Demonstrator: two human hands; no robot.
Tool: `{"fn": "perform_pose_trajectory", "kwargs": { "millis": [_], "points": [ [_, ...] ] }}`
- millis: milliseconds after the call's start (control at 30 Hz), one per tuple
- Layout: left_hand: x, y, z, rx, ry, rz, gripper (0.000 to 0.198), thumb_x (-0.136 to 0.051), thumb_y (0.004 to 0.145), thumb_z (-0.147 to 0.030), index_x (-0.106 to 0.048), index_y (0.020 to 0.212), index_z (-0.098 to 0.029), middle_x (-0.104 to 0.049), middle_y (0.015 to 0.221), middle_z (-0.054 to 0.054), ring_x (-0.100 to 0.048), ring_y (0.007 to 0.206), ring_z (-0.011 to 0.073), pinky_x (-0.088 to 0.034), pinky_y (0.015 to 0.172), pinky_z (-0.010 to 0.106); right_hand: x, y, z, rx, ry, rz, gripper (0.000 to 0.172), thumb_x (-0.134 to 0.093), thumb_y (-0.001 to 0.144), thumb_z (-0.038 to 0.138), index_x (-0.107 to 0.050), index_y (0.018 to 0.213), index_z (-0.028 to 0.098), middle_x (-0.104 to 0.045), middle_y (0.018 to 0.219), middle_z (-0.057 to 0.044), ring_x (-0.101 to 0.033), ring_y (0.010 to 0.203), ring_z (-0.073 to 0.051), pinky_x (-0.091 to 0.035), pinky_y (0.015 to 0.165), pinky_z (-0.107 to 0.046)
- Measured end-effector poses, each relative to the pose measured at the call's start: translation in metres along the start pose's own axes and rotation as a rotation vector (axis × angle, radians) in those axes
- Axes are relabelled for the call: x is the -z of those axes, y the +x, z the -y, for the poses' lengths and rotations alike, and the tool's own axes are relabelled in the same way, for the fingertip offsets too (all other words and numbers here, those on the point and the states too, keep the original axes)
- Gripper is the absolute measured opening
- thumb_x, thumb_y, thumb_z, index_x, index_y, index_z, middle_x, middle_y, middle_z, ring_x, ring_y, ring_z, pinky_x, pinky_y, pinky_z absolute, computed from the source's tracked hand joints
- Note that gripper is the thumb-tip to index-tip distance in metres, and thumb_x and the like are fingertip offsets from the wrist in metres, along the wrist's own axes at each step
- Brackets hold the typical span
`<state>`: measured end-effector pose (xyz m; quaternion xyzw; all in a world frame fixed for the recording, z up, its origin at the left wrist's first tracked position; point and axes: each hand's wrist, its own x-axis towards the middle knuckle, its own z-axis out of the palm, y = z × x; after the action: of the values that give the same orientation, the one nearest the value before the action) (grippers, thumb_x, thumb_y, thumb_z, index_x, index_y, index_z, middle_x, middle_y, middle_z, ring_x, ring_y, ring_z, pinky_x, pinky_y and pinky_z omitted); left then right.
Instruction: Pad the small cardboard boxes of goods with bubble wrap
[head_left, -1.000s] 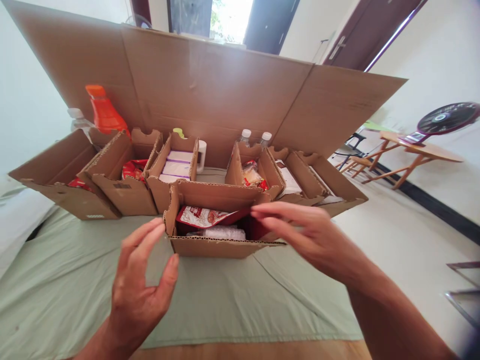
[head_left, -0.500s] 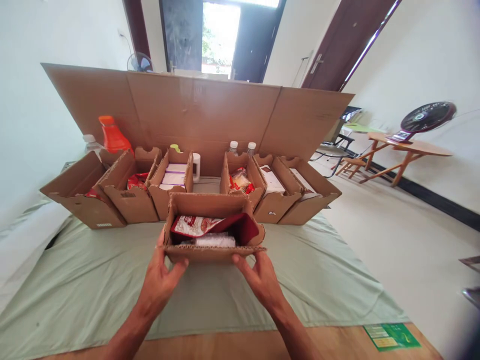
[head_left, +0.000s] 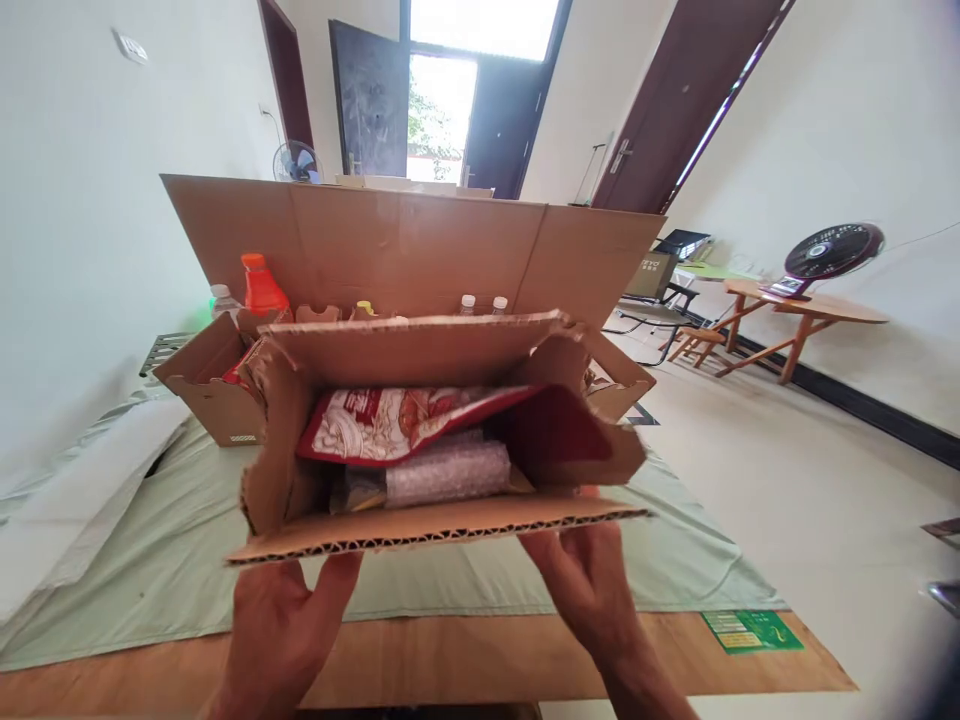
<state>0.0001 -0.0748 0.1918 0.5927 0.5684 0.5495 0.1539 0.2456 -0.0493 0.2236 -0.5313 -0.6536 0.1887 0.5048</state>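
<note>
Left hand (head_left: 281, 625) bare, back of the hand and thumb showing, light creases over the knuckles. Right hand (head_left: 589, 590) bare too, tendons and knuckles standing out on its back. Left forearm (head_left: 229, 700) and right forearm (head_left: 649, 690) bare to the bottom edge; the fingertips of both hands are hidden.

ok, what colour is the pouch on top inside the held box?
The pouch is red and white, in the cardboard box; head view shows it best.
</note>
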Motion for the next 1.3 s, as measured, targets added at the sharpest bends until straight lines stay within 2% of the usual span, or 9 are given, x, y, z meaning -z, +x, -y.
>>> {"fn": "perform_pose_trajectory", "kwargs": {
  "millis": [100,167,300,400,500,667,800,1033,1300],
  "points": [
    [-0.003,-0.034,0.025,0.235,-0.071,0.032,0.063,-0.062,0.092,-0.047,-0.044,0.147,-0.022,-0.067,0.129,0.011,-0.06,0.125,0.0316,-0.052,0.104,0.045,-0.018,-0.027,-0.018,-0.049,0.035,0.087,0.045,-0.056,0.092,0.057,-0.066,0.12,0.024,-0.068,0.077,-0.006,-0.067,0.081,-0.03,-0.058,0.076,-0.043],
    [-0.001,-0.048,0.04,0.343,-0.059,0.073,0.066,-0.063,0.09,-0.051,-0.046,0.145,-0.019,-0.065,0.133,0.014,-0.061,0.124,0.0328,-0.055,0.099,0.044,-0.026,-0.038,-0.025,-0.072,0.069,0.136,0.05,-0.057,0.092,0.057,-0.064,0.127,0.023,-0.073,0.096,-0.009,-0.066,0.101,-0.033,-0.055,0.091,-0.046],
    [0.009,-0.051,0.051,0.303,-0.116,0.104,0.064,-0.065,0.09,-0.044,-0.045,0.147,-0.021,-0.065,0.134,0.011,-0.061,0.124,0.0305,-0.056,0.099,0.043,-0.032,-0.032,-0.029,-0.09,0.154,0.192,0.055,-0.054,0.093,0.059,-0.061,0.135,0.024,-0.071,0.12,-0.011,-0.062,0.118,-0.034,-0.051,0.102,-0.047],
    [0.005,-0.054,0.042,0.286,-0.108,0.029,0.073,-0.061,0.093,-0.039,-0.028,0.157,-0.025,-0.053,0.149,0.011,-0.047,0.14,0.031,-0.037,0.119,0.052,-0.04,-0.014,-0.038,-0.071,0.273,0.161,0.059,-0.044,0.099,0.059,-0.051,0.146,0.024,-0.062,0.14,-0.009,-0.052,0.135,-0.031,-0.043,0.113,-0.046],
    [-0.008,-0.071,0.036,0.319,-0.022,0.029,0.074,-0.055,0.096,-0.038,-0.019,0.16,-0.027,-0.042,0.157,0.01,-0.037,0.147,0.0332,-0.024,0.123,0.058,-0.058,0.003,-0.057,-0.06,0.393,0.1,0.06,-0.036,0.102,0.058,-0.045,0.151,0.024,-0.052,0.152,-0.006,-0.041,0.145,-0.027,-0.033,0.121,-0.045],
    [-0.026,-0.097,0.045,0.244,-0.015,0.111,0.081,-0.054,0.091,-0.028,-0.012,0.161,-0.03,-0.036,0.161,0.011,-0.043,0.143,0.0371,-0.041,0.114,0.06,-0.088,0.019,-0.095,-0.136,0.458,0.103,0.059,-0.034,0.101,0.061,-0.051,0.146,0.027,-0.054,0.149,-0.006,-0.045,0.142,-0.025,-0.032,0.122,-0.047],
    [-0.036,-0.09,0.046,0.172,-0.04,0.179,0.101,-0.07,0.077,-0.028,-0.015,0.161,-0.035,-0.039,0.16,0.009,-0.043,0.143,0.0421,-0.054,0.102,0.056,-0.103,0.038,-0.114,-0.13,0.523,0.059,0.061,-0.031,0.1,0.066,-0.053,0.14,0.026,-0.059,0.143,-0.006,-0.052,0.135,-0.024,-0.038,0.118,-0.045],
    [-0.06,-0.087,0.041,0.068,-0.041,0.264,0.116,-0.079,0.071,-0.037,-0.005,0.16,-0.042,-0.035,0.163,0.008,-0.04,0.144,0.0452,-0.051,0.103,0.065,-0.131,0.08,-0.124,-0.114,0.524,0.002,0.071,-0.027,0.098,0.069,-0.04,0.15,0.022,-0.05,0.153,-0.007,-0.047,0.14,-0.023,-0.036,0.118,-0.043],
    [-0.071,-0.093,0.045,-0.034,-0.015,0.315,0.12,-0.084,0.063,-0.049,-0.018,0.161,-0.033,-0.019,0.168,0.015,-0.042,0.141,0.049,-0.044,0.109,0.063,-0.142,0.076,-0.121,-0.104,0.504,-0.023,0.071,-0.029,0.097,0.07,-0.038,0.153,0.028,-0.044,0.158,-0.003,-0.038,0.147,-0.023,-0.033,0.121,-0.044]
  ]
}}
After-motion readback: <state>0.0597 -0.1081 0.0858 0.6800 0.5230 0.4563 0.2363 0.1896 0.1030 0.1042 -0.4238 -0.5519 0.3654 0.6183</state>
